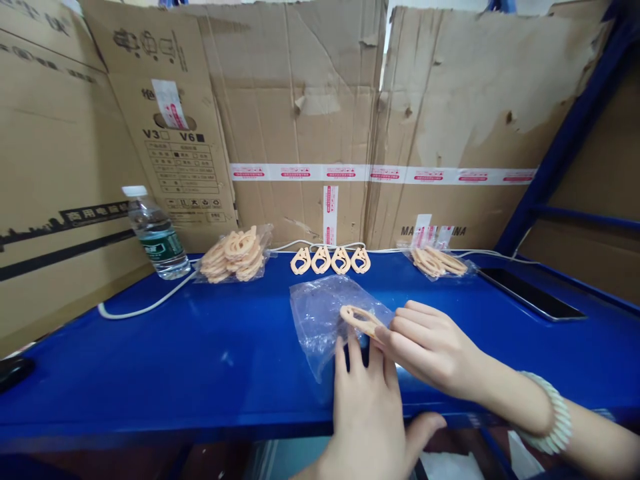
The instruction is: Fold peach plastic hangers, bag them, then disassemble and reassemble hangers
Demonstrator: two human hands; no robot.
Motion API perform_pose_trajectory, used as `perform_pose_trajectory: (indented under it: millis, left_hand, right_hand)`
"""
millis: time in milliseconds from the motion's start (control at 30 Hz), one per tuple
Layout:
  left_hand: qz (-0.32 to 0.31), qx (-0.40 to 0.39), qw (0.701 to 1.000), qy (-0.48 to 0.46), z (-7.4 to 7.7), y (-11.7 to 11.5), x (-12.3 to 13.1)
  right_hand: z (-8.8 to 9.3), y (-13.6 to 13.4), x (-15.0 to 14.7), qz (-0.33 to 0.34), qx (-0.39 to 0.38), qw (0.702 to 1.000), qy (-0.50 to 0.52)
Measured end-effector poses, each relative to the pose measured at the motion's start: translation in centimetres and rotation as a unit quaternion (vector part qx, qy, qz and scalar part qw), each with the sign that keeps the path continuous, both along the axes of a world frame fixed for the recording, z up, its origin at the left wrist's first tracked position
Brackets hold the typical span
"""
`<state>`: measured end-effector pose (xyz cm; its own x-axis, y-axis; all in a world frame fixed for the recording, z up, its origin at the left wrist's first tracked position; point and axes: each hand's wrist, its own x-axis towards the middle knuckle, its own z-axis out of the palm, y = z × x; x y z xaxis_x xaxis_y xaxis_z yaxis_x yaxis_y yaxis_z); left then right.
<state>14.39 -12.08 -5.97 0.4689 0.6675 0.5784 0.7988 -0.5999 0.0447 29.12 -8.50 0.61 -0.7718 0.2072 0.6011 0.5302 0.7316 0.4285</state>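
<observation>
My right hand (435, 343), with a pale green bead bracelet (553, 413) on its wrist, pinches a beige folding hanger (360, 319). The folded hanger is held over a clear plastic bag (317, 313) on the blue tabletop. My left hand (370, 400) lies palm down with its fingers spread, the fingertips at the near edge of the bag. Behind the bag, several matching hangers (321, 261) form a neat row.
Left of the row, a clear bag holds a pile of hangers (235, 255); another bagged bunch (437, 262) lies to the right. A water bottle (159, 237), a phone (533, 293) and a white cable (150, 307) rest on the blue table (200, 373). Cardboard (300, 127) walls the back.
</observation>
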Motion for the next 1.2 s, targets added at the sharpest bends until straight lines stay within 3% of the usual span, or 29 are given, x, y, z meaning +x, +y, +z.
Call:
perform_pose_trajectory:
  millis: [333, 500, 700, 867, 1067, 1200]
  left_hand:
    - [-0.019, -0.020, 0.999, -0.033, -0.2, 0.5, 0.1]
    - [-0.020, 0.026, 0.998, -0.051, -1.0, 0.7, 0.5]
    - [0.041, 0.087, 0.991, -0.092, -3.0, 0.8, 1.2]
    - [0.024, 0.083, 0.996, -0.036, -2.5, 0.5, 0.5]
    - [0.052, 0.056, 0.996, -0.043, -2.7, 0.3, 1.0]
    - [0.050, 0.078, 0.992, -0.083, -3.5, 0.6, 1.2]
  right_hand:
    - [0.5, -0.7, -0.5, 0.029, 0.025, 0.999, -0.009]
    - [0.4, -0.5, -0.7, 0.046, 0.050, 0.997, -0.037]
    - [0.6, 1.2, -0.5, 0.061, 0.115, 0.988, -0.087]
    - [0.5, 3.0, 0.1, 0.088, 0.123, 0.980, -0.127]
    - [-0.8, 3.7, -0.2, 0.101, 0.184, 0.974, -0.081]
    - [-1.0, 3.3, -0.2, 0.071, 0.175, 0.981, -0.036]
